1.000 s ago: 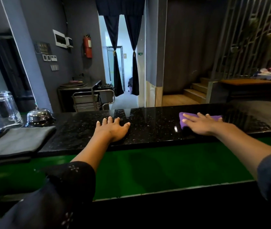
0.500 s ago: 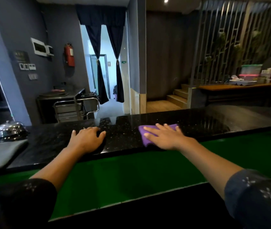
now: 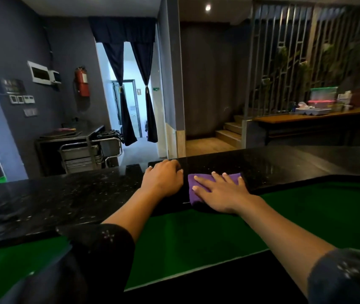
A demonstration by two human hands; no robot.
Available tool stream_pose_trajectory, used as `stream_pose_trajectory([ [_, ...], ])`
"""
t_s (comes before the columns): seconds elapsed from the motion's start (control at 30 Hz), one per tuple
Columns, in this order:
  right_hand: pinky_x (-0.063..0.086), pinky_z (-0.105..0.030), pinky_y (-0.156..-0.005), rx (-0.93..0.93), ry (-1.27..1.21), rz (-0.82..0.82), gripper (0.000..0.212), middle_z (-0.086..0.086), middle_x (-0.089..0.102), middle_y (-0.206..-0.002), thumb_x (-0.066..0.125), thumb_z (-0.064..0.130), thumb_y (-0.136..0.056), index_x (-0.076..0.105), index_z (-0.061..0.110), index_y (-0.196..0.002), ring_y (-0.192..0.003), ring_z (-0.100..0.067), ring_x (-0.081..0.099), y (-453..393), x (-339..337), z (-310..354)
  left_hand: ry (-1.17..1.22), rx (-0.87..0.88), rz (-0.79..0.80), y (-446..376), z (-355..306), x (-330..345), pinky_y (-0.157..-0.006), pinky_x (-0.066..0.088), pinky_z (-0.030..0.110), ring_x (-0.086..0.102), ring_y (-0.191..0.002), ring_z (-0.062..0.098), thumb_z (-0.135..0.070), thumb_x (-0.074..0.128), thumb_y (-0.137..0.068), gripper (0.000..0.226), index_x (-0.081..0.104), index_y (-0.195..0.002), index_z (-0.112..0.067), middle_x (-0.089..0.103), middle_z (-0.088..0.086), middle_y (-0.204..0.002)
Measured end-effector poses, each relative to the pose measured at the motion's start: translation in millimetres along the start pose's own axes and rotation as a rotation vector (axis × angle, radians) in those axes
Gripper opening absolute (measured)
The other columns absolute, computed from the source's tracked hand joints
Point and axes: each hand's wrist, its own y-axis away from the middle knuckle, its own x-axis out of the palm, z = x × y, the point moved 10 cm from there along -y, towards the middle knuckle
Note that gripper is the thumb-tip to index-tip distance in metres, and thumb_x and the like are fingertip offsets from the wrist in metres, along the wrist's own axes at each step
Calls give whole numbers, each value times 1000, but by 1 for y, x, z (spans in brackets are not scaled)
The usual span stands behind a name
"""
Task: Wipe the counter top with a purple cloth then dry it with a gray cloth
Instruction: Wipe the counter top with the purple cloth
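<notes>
Item: purple cloth (image 3: 198,188). It lies folded flat on the black speckled table (image 3: 65,200), at the near edge, just right of centre frame. Its left end and a strip at the far side show; the rest sits under your palm.

Item: your right hand (image 3: 220,194). It lies palm down on the cloth, fingers (image 3: 204,179) spread and straight, pointing toward 11 o'clock. They press flat and do not curl around the fabric; nothing is gripped.

Item: your left hand (image 3: 163,179). At 9 o'clock from the cloth, just beside it, a narrow gap between. It rests on the bare table with fingers bent down at the far side and holds nothing.

Item: sleeves. Dark fabric with small pale flower marks, at the lower corners of the frame, forearms bare.

Item: green surface (image 3: 196,242). At 6 o'clock from the cloth, below the table's near edge, and both forearms cross it.

Item: metal trolley (image 3: 87,154). At 10 o'clock, beyond the table against the grey wall.

Item: red fire extinguisher (image 3: 82,81). Wall-mounted, above the trolley.

Item: dark curtains (image 3: 130,88). At 11 o'clock, tied back around a lit doorway.

Item: wooden steps (image 3: 229,132). At 12 o'clock, past the table.

Item: plastic containers (image 3: 321,99). At 2 o'clock, stacked on a wooden shelf before a slatted screen.
</notes>
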Motion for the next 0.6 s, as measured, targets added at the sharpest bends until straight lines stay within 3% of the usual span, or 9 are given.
stream_pose_trajectory([
  [0.1,-7,-58,-114,41,-15,23,60,1,-2,-163,15,70,-92,7,52,-148,-149,-28,-3,-14,-10,-42,80,-48,65,-18,-12,28,-107,35,50,47,-127,25,-46,43,-94,48,47,-136,-25,49,6,-139],
  [0.23,-6,-59,-115,113,-30,45,61,-2,-3,-163,16,67,-94,6,47,-150,-149,-30,-4,-46,-25,-94,-7,-80,161,-20,-5,65,-116,12,48,21,-144,23,-62,30,-93,59,32,-146,-34,27,4,-156],
  [0.33,-6,-61,-114,165,-27,62,62,-6,-5,-163,15,65,-95,4,42,-151,-148,-33,-5,-66,-32,-115,-56,-101,224,-23,-1,73,-117,4,46,9,-147,22,-65,22,-92,62,22,-148,-39,14,3,-159],
  [0.6,-7,-58,-114,68,-2,77,61,-1,-5,-163,14,69,-93,3,49,-149,-148,-30,-5,-85,-22,-132,-155,-147,275,-28,4,83,-116,1,49,4,-147,20,-68,13,-90,61,11,-147,-47,5,-3,-160],
])
